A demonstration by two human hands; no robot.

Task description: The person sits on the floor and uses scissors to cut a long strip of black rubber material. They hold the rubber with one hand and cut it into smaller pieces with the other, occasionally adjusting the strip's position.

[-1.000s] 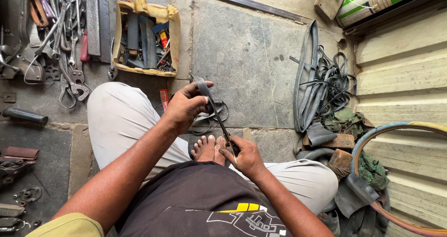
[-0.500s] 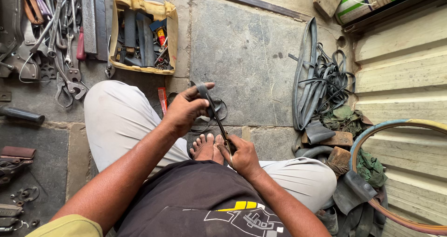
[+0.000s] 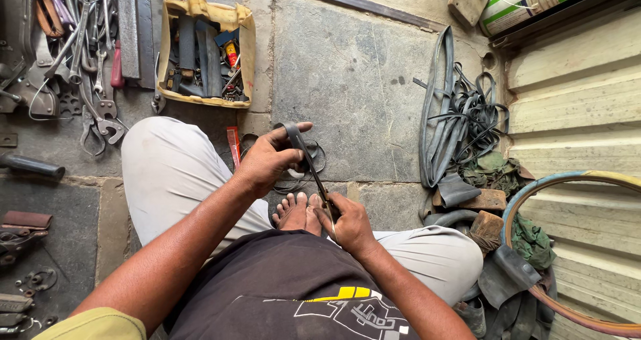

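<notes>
Two hands work close together over the person's crossed legs, and much of what they hold is covered. The right hand [image 3: 350, 223] is clenched around the handles of a pair of scissors [image 3: 319, 180], so the handles themselves are hidden in the fist; only the thin blades show, slanting up and away toward the other hand. The left hand [image 3: 270, 159] pinches a dark rubber strip [image 3: 292, 131] between thumb and fingers, held above the bare toes [image 3: 297, 210]. The strip is flat, narrow and dull black, bent over the top of the fingers; where the blades meet it is hard to make out, because the fingers sit in front. Thin black loops [image 3: 314, 159] hang behind the left hand on the stone floor [image 3: 354, 79], partly masked by it.

To the right lies a tangled heap of black rubber tubes [image 3: 461, 119], and a wheel rim [image 3: 534, 246] is cut off by the picture's edge. Further off sits a yellow tray [image 3: 248, 53] of tools, with wrenches [image 3: 87, 53] spread beside it.
</notes>
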